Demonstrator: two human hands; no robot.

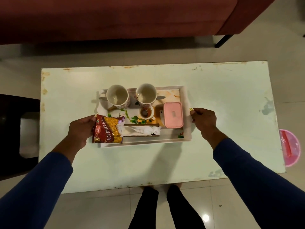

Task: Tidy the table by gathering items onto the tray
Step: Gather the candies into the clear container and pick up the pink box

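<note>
While the left hand (80, 129) grips the snack packet (107, 129), the right hand (203, 119) pinches a small gold object (191, 109).

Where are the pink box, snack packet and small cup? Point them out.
pink box (173, 114), head view, middle of its lid.
snack packet (108, 128), head view, printed front, near the label.
small cup (146, 112), head view, inside of its mouth.

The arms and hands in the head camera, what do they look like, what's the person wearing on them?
Both arms wear long, plain dark blue sleeves ending at the wrists. The left hand and right hand are bare: no gloves, watch or bracelet visible.
</note>
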